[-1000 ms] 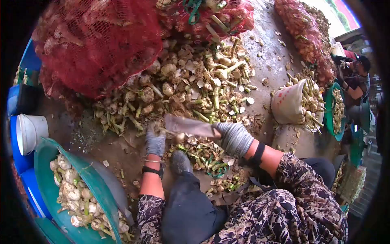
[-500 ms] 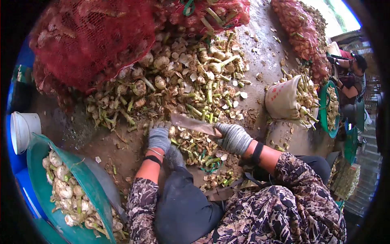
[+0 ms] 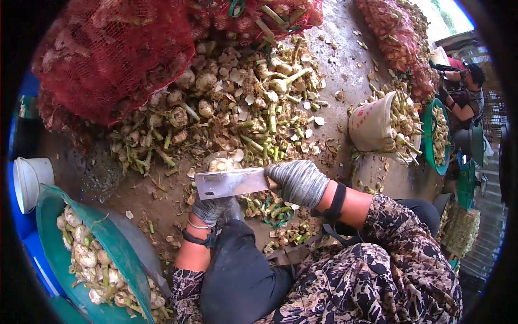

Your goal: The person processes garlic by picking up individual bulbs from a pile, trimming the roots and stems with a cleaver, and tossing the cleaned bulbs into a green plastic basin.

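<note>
Garlic bulbs [image 3: 86, 254] filled the green basin [image 3: 116, 237] at far left. My left hand [image 3: 209, 208] lay mostly hidden beneath the cleaver [image 3: 229, 183]; I could not tell its grip. My right hand [image 3: 299, 182] gripped the cleaver's handle, blade flat above the ground. A white bucket [image 3: 369, 127] of stalks stood further right.

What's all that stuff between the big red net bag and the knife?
In the head view, a heap of garlic bulbs and cut stalks lies between bag and knife.
</note>
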Demonstrator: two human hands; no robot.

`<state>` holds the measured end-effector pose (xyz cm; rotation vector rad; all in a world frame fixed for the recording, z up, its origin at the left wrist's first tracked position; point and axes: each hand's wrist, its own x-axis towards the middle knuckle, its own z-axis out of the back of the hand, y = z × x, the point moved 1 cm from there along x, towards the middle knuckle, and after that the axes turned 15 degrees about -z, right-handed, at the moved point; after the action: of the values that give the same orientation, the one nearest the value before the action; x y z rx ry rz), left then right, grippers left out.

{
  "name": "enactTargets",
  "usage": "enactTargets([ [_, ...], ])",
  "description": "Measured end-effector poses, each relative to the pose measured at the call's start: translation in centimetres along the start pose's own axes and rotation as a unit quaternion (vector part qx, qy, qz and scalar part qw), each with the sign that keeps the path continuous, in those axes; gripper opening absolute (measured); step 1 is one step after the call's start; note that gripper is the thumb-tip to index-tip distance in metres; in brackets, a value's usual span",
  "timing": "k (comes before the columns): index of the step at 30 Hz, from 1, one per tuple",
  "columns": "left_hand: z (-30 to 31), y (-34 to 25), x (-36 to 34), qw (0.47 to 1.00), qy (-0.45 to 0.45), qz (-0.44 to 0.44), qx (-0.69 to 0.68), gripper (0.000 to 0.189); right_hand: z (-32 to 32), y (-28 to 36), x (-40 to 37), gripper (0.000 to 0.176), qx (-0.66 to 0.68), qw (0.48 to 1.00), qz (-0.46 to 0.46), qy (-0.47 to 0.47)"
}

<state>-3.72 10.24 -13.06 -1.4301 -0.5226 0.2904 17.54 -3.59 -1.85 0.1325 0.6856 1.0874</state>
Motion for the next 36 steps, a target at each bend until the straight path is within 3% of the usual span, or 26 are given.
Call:
enactTargets([
  [4,-0.2,2.6,-1.9,1.0,0.005,0.0,-0.005,0.047,0.1,-0.1,-0.3,0.016,-0.035,0.999,-0.004,0.025],
  [7,-0.7,1.9,-2.8,0.953,-0.098,0.15,-0.245,0.047,0.7,0.7,-1.0,0.019,-0.029,0.998,0.05,0.014],
  [11,-1.0,2.5,-3.9,0.91,-0.082,0.102,-0.393,0.051,0.7,1.8,-0.6,0.017,-0.062,0.995,0.04,0.06],
  [12,-0.5,2.8,-4.4,0.867,-0.121,0.174,-0.45,0.051,0.5,1.8,-0.6,0.015,-0.057,0.996,0.053,0.052],
  [15,-1.7,4.7,-4.6,0.88,-0.13,0.216,-0.403,0.049,1.0,2.2,-0.8,0.012,-0.039,0.994,0.049,0.094],
  [17,-2.4,5.2,-4.3,0.949,-0.103,0.08,-0.288,0.049,1.1,2.6,-0.8,0.011,-0.056,0.992,0.04,0.104],
  [18,-2.5,5.2,-4.2,0.949,-0.103,0.081,-0.288,0.049,1.1,2.7,-0.8,0.01,-0.075,0.99,0.033,0.114],
  [23,-2.7,2.7,-3.2,0.84,-0.165,0.122,-0.503,0.048,-1.5,0.2,0.4,0.018,-0.038,0.995,0.08,0.038],
  [24,-2.5,0.2,-2.7,0.945,-0.108,0.098,-0.292,0.05,-2.0,-0.4,0.6,0.018,-0.04,0.994,0.098,-0.001],
  [25,-2.3,-2.8,-2.1,0.995,-0.044,0.068,-0.065,0.052,-1.9,-1.8,1.2,0.018,-0.007,0.997,0.062,0.043],
  [27,-2.2,-7.2,-0.2,0.997,-0.011,-0.03,0.064,0.057,-3.4,-7.8,3.3,0.013,-0.069,0.988,-0.13,-0.036],
  [29,-1.4,-7.5,0.5,0.997,-0.054,0.061,-0.008,0.057,-2.6,-9.3,1.9,0.011,0.007,0.98,-0.156,-0.12],
  [30,-1.6,-7.3,0.8,0.996,-0.073,0.047,0.016,0.056,-3.1,-9.4,2.1,0.016,0.002,0.982,-0.153,-0.108],
  [31,-2.1,-7.1,1.1,0.996,-0.073,0.037,0.034,0.056,-4.8,-9.0,1.7,0.034,0.242,0.954,-0.165,-0.058],
  [32,-3.0,-6.0,0.8,0.991,-0.081,0.07,-0.075,0.061,-5.0,-7.2,1.5,0.039,0.334,0.93,-0.155,-0.02],
  [33,-3.2,-5.9,1.4,0.998,-0.009,0.018,0.064,0.07,-4.6,-4.7,1.7,0.044,0.421,0.897,-0.136,0.02],
  [35,-4.1,-4.9,2.2,0.996,-0.01,-0.029,0.087,0.078,-0.7,1.4,0.6,0.049,0.515,0.814,-0.219,0.155],
  [36,-4.0,-4.7,2.6,0.99,-0.018,-0.069,0.123,0.09,-0.8,1.9,1.1,0.05,0.488,0.835,-0.203,0.152],
])
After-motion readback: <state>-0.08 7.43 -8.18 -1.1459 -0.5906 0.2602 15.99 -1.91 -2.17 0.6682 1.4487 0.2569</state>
